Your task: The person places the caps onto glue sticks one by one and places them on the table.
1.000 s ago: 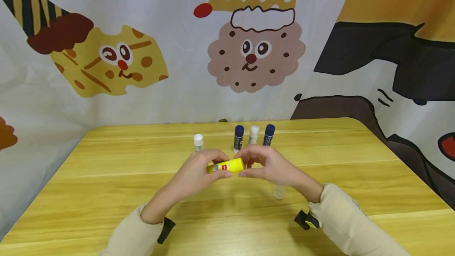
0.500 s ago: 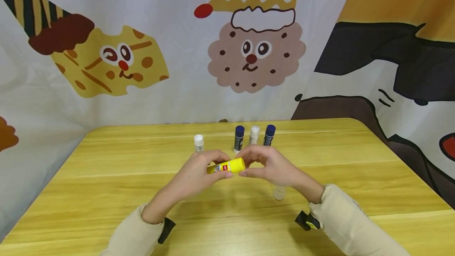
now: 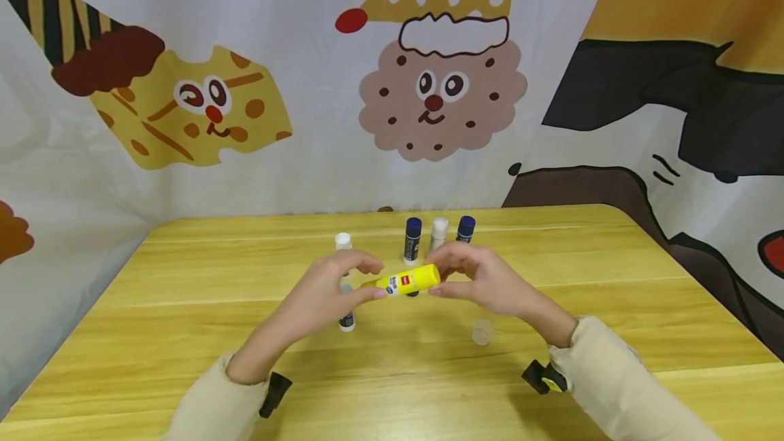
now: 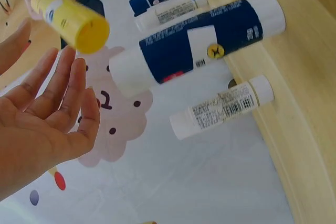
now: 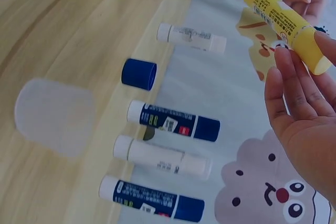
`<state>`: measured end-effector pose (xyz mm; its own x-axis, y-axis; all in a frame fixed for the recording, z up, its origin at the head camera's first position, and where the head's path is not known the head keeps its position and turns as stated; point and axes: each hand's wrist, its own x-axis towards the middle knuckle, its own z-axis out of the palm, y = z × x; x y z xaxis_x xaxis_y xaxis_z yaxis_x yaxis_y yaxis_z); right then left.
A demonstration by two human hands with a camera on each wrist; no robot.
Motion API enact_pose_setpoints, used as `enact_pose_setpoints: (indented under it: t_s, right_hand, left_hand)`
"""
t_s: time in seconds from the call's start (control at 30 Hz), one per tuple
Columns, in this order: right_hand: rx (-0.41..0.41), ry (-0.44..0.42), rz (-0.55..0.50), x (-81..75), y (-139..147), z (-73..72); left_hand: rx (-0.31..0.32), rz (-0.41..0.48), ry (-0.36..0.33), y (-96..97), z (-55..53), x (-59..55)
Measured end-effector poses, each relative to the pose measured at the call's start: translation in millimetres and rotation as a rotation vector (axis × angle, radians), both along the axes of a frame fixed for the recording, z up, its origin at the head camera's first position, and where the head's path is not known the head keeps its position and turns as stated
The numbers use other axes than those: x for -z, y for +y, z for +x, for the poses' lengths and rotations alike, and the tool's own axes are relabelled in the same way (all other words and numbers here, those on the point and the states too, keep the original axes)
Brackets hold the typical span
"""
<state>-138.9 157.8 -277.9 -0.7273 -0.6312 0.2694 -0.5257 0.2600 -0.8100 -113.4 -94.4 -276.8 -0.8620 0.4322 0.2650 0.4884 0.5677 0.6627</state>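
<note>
My right hand (image 3: 490, 282) pinches a yellow glue stick (image 3: 405, 280) by its capped end, holding it tilted above the table. My left hand (image 3: 321, 291) is spread around the stick's other end; in the left wrist view its fingers (image 4: 63, 87) are loosely extended, with a gap to the stick. Partly behind the left hand stands an uncapped blue-and-white glue stick (image 3: 347, 318), large in the left wrist view. A loose blue cap (image 5: 138, 74) lies on the table, mostly hidden under the yellow stick in the head view.
Farther back stand a white glue stick (image 3: 343, 241) on the left and a row of a blue-capped (image 3: 412, 242), a white (image 3: 438, 231) and another blue-capped glue stick (image 3: 465, 229). A clear round cap (image 3: 482, 333) lies near the right forearm. A printed curtain hangs behind the table.
My left hand has let go of the yellow glue stick and shifted left. The right hand has carried the stick slightly right and up. The uncapped stick and blue cap now show.
</note>
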Motion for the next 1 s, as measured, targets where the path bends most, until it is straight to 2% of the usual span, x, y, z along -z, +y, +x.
enact_pose_setpoints:
  t_s: [0.3, 0.43, 0.6, 0.73, 1.0]
  right_hand:
    - [0.057, -0.010, 0.029, -1.7, 17, -5.6]
    - [0.062, -0.020, 0.027, -3.6, 25, -8.2]
    - [0.054, -0.022, 0.030, -3.8, 34, -12.2]
    - [0.092, -0.023, 0.058, -2.5, 42, -15.1]
    - [0.124, -0.031, 0.067, 0.9, 54, -19.5]
  left_hand:
    - [-0.010, 0.010, 0.055, -16.3, 1.7, 0.5]
    - [-0.026, 0.016, 0.058, -23.6, 0.9, 1.5]
    - [-0.061, 0.026, 0.016, -33.7, -1.3, 4.7]
    - [-0.081, 0.032, -0.011, -40.2, -3.0, 7.8]
    - [-0.092, 0.061, -0.048, -51.3, -6.9, 18.5]
